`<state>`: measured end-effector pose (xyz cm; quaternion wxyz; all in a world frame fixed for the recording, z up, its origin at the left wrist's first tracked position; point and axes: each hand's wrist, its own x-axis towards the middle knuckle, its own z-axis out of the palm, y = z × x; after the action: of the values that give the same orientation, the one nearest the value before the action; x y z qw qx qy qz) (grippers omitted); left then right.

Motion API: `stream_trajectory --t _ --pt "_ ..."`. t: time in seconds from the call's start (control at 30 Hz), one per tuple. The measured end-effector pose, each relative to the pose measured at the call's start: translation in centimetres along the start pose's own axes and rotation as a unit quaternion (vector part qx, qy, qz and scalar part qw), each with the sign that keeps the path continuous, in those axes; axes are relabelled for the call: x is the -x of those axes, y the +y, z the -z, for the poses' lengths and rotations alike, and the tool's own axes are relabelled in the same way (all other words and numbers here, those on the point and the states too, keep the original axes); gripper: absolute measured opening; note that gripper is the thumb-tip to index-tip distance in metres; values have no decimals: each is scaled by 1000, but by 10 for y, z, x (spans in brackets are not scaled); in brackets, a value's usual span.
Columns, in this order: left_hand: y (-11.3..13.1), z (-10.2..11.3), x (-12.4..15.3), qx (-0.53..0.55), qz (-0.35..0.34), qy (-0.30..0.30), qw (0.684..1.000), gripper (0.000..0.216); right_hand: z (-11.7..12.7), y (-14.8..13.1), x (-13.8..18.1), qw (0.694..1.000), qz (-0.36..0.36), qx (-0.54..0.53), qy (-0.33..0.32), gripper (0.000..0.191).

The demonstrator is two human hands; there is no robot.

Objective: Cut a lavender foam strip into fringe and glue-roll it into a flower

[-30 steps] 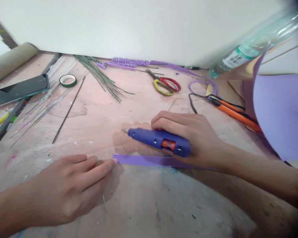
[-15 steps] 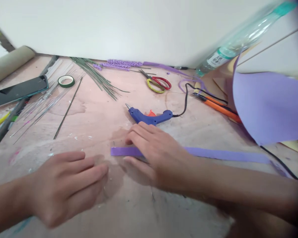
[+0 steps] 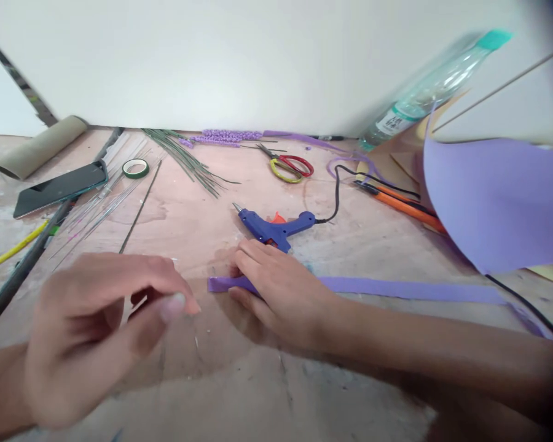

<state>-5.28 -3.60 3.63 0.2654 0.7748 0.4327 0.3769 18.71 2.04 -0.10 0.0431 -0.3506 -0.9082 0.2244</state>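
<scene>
Your left hand (image 3: 83,344): pinched. Right hand (image 3: 281,288): over purple strip (image 3: 396,289), grip unclear; glue gun (image 3: 277,229) crowds its 12 o'clock, bottle label (image 3: 393,121) at 1's unreadable.

Glue gun (image 3: 275,232) set down; right hand (image 3: 283,285) on strip (image 3: 396,288), left hand (image 3: 92,331) off it.

The right grip (image 3: 286,288) hides part of the purple strip (image 3: 396,288).

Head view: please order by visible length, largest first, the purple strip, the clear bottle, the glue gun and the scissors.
1. Purple strip, although the right hand hides part
2. Clear bottle
3. Glue gun
4. Scissors
</scene>
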Motion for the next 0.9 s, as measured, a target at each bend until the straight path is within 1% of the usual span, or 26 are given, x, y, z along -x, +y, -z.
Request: stream_trajectory --t 0.1,0.17,0.2,0.23,0.3,0.37,0.43,0.57,0.63,0.7,0.77,0.8,0.9 --pt "-5 -8 -4 108 87 97 986 20 -1 0 0 999 22 -44 6 8" --pt "-13 -16 -9 176 126 130 968 17 0 -1 0 999 7 -48 12 6" --pt "-17 -19 -11 201 141 137 960 14 1 -2 -1 999 -9 -46 12 3" --pt "-22 -21 -12 217 152 136 955 12 2 -4 -1 999 -24 -43 9 4" --pt "-29 -24 -13 227 167 119 952 10 3 -7 -3 998 -38 -40 -4 8" --pt "-33 -24 -11 214 175 97 956 10 4 -10 -5 998 -35 -43 -19 7" --pt "-34 -24 -9 195 181 78 961 9 6 -11 -6 997 -33 -63 -21 6" --pt "-33 -26 -9 162 194 38 967 7 12 -12 -2 985 -19 -170 28 7" --pt "-32 -27 -10 190 204 -20 960 11 16 -13 0 973 -10 -224 54 4" --pt "-31 -28 -9 244 213 -93 941 20 18 -15 1 965 2 -254 70 2" --pt "-32 -27 -7 279 218 -140 925 28 18 -17 1 959 23 -270 83 4" --pt "-32 -27 -6 283 220 -146 922 29 17 -18 1 957 33 -275 89 6" --pt "-31 -28 -4 277 225 -133 925 28 13 -18 0 953 46 -277 114 9"
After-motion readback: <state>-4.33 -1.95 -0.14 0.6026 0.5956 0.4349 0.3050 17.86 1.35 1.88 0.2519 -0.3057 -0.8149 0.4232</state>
